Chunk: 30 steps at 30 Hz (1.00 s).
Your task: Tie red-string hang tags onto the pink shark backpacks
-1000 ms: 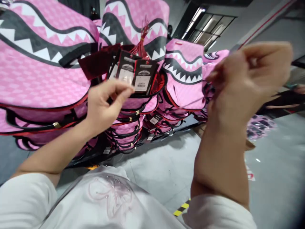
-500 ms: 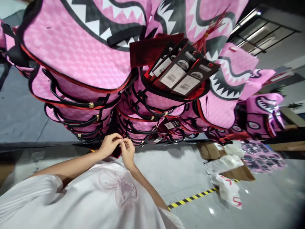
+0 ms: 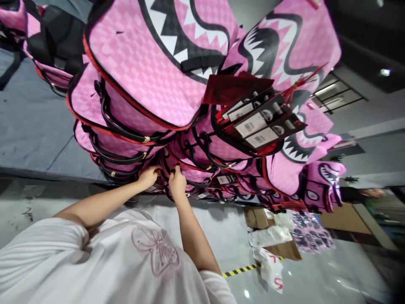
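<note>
My left hand [image 3: 149,177] reaches to the gap between two stacks of pink bags, its fingers curled and their tips hidden among dark straps. A hang tag [image 3: 154,188] shows partly just under it. Beside it, my right hand [image 3: 177,183] is closed against the side of a pink duffel bag [image 3: 190,171] low in the right stack; what it pinches is too small to make out. Black carry handles [image 3: 125,157] with gold fittings run along the left stack. Higher up, a bundle of black hang tags [image 3: 262,122] with red strings [image 3: 299,82] lies in an open bag.
Large pink bags with shark-mouth prints [image 3: 158,63] lean over the stacks on a grey-covered table [image 3: 38,139]. On the floor at right are cardboard boxes [image 3: 255,217], white plastic bags [image 3: 268,266], wrapped pink goods [image 3: 311,232] and yellow-black tape [image 3: 242,270].
Both hands have moved forward from a pinch together in front of my body to the bags, and are now slightly apart. The view has shifted, so the bags appear further right.
</note>
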{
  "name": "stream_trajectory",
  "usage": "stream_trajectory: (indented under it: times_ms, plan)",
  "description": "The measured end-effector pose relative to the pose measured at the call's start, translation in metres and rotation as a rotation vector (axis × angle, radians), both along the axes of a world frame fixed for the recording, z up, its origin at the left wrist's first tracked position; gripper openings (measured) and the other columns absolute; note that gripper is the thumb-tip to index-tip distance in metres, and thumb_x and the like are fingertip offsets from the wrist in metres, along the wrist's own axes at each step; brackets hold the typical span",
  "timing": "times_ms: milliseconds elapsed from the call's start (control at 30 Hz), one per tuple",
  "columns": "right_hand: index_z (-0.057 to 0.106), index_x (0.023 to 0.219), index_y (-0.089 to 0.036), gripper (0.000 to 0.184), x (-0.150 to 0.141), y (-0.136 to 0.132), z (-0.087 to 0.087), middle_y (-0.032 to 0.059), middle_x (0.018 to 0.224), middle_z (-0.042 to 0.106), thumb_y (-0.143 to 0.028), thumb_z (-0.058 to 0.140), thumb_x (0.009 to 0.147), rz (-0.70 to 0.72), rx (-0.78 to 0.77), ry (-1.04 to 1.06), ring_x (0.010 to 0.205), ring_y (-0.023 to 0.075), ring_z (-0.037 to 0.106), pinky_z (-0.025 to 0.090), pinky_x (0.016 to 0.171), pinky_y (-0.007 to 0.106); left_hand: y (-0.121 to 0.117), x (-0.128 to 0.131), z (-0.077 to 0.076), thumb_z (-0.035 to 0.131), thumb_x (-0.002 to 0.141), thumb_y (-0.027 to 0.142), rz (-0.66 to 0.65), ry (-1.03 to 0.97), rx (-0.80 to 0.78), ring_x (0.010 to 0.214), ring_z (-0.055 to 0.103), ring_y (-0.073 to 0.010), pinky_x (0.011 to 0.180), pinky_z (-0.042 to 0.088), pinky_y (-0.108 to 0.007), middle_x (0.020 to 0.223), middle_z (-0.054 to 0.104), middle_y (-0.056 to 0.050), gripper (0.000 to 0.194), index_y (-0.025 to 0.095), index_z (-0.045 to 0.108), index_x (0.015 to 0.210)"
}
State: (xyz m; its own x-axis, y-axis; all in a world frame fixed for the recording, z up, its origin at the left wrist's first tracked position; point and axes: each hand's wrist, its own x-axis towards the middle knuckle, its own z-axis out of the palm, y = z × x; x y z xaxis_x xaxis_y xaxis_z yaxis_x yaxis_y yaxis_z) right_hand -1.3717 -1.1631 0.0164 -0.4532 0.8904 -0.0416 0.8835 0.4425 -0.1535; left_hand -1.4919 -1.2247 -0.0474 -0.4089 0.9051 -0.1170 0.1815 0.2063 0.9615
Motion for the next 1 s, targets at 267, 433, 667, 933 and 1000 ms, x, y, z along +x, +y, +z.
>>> stream_trajectory:
  times_ms: [267, 433, 667, 933, 1000]
  plan:
    - [0.039, 0.134, -0.013, 0.040, 0.018, -0.003, -0.025, 0.0132, 0.116, 0.068, -0.016, 0.030, 0.095, -0.039, -0.046, 0.331, 0.104, 0.0152, 0.066, 0.047, 0.089, 0.025, 0.022, -0.002, -0.004, 0.045, 0.086, 0.024, -0.145, 0.044, 0.051, 0.083, 0.066, -0.0198, 0.077, 0.049, -0.028, 0.089, 0.074, -0.004, 0.031, 0.023, 0.073, 0.101]
    - [0.057, 0.119, -0.016, 0.033, 0.003, -0.003, 0.001, 0.0141, 0.091, 0.073, -0.018, 0.034, 0.096, -0.100, 0.003, -0.158, 0.086, 0.0233, 0.070, 0.049, 0.074, 0.030, 0.044, 0.004, -0.007, 0.047, 0.083, 0.023, -0.206, -0.048, 0.047, 0.080, 0.066, -0.0185, 0.075, 0.050, -0.027, 0.079, 0.072, -0.003, 0.028, 0.021, 0.072, 0.095]
    - [0.069, 0.095, -0.016, 0.026, 0.015, -0.012, 0.041, 0.0160, 0.086, 0.072, -0.021, 0.043, 0.092, -0.106, -0.006, -0.327, 0.083, 0.0255, 0.070, 0.047, 0.068, 0.030, 0.037, -0.010, -0.007, 0.055, 0.081, 0.023, -0.306, 0.130, 0.078, 0.088, 0.064, -0.0206, 0.086, 0.048, -0.032, 0.091, 0.072, -0.005, 0.020, 0.022, 0.068, 0.096]
    - [0.064, 0.069, -0.018, 0.018, 0.035, 0.003, 0.009, -0.0028, 0.059, 0.059, -0.029, 0.053, 0.078, -0.191, -0.491, 0.430, 0.054, 0.0100, 0.054, 0.037, 0.054, 0.020, 0.006, -0.021, 0.003, 0.058, 0.075, 0.015, -0.362, 0.097, 0.132, 0.106, 0.061, -0.0210, 0.097, 0.046, -0.034, 0.110, 0.068, -0.005, 0.055, 0.023, 0.050, 0.129]
    - [0.062, 0.071, -0.017, 0.017, 0.036, 0.005, 0.003, -0.0050, 0.055, 0.055, -0.032, 0.054, 0.074, -0.258, -0.631, 0.598, 0.043, 0.0074, 0.046, 0.034, 0.046, 0.019, 0.001, -0.022, 0.000, 0.054, 0.077, 0.011, -0.350, 0.135, 0.157, 0.112, 0.059, -0.0205, 0.102, 0.044, -0.034, 0.116, 0.066, -0.006, 0.050, 0.023, 0.053, 0.125]
